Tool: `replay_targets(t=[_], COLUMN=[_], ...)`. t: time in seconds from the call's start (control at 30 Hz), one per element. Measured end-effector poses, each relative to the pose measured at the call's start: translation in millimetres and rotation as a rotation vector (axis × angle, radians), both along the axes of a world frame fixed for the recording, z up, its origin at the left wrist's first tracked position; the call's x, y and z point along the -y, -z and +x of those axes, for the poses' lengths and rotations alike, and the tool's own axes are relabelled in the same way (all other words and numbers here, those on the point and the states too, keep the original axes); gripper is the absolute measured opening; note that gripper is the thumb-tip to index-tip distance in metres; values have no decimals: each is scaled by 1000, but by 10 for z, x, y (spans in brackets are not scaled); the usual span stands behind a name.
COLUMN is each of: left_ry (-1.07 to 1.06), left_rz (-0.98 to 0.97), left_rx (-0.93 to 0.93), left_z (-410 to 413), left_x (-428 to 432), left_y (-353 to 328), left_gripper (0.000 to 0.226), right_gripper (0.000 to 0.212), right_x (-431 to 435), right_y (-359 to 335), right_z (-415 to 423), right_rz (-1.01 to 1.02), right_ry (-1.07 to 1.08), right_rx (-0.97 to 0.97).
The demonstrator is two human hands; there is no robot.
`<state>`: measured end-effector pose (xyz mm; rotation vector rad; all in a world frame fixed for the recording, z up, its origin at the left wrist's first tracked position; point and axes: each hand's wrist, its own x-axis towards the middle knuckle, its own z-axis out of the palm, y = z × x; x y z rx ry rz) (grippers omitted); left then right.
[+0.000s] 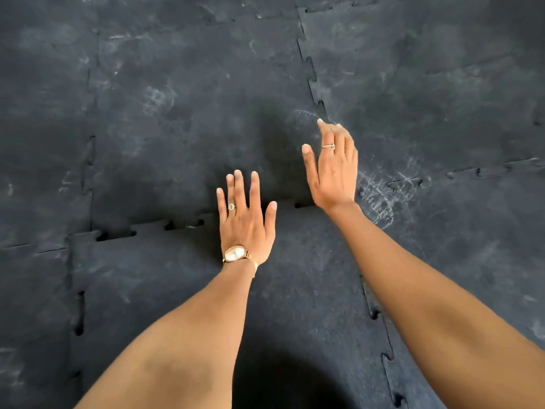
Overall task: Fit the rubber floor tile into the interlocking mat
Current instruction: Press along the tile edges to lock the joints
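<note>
A dark rubber floor tile (pixel 182 278) lies in the lower middle of the head view, surrounded by the black interlocking mat (pixel 191 113). Small gaps show along its toothed far seam (pixel 118 235) and along its left and right edges. My left hand (pixel 244 219) rests flat with spread fingers across the far seam, holding nothing. My right hand (pixel 331 169) is raised on edge above the mat near the tile's far right corner, fingers straight and slightly apart, empty.
Scuffed neighbouring mat tiles fill the whole view, with jigsaw seams running up at the right (pixel 312 78) and across at the far right (pixel 460 172). White dusty smears (pixel 380 193) mark the mat beside my right wrist.
</note>
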<state>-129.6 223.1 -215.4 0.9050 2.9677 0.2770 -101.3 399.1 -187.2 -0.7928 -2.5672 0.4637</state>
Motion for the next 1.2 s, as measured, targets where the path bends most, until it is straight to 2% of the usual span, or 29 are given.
replay_targets(t=[0.13, 0.23, 0.27, 0.4, 0.47, 0.53, 0.7, 0.77, 0.83, 1.03, 1.13, 1.2], left_ry=[1, 130, 134, -112, -103, -88, -83, -72, -71, -57, -62, -77], left_rz=[36, 125, 127, 14, -108, -144, -129, -111, -95, -50, 2, -32], left_rx=[42, 75, 48, 22, 26, 29, 32, 35, 27, 47, 53, 36], left_z=[-6, 6, 15, 69, 96, 85, 71, 72, 70, 68, 52, 97], left_x=[-18, 261, 438, 1135, 1238, 1250, 1270, 1267, 1275, 1288, 1435, 1640], left_y=[-62, -138, -148, -151, -109, -69, -40, -39, -6, -75, -175, -187], left_gripper=[65, 65, 65, 73, 80, 82, 83, 82, 81, 77, 72, 70], right_gripper=[62, 65, 66, 70, 68, 67, 69, 71, 73, 69, 56, 51], right_x=[-57, -93, -99, -91, -80, -26, 540, 739, 775, 726, 770, 788], right_y=[201, 222, 233, 240, 211, 149, -64, -9, 132, 230, 201, 158], right_z=[-152, -167, -184, -185, -167, -164, -460, -574, -600, -630, -592, -588], right_rz=[34, 29, 34, 6, 4, 54, -27, 36, 79, 88, 136, 162], right_ry=[-67, -45, -44, -63, -51, -56, -147, -246, -258, -197, -119, -75], right_rx=[226, 296, 306, 323, 331, 318, 10, 118, 250, 288, 313, 341])
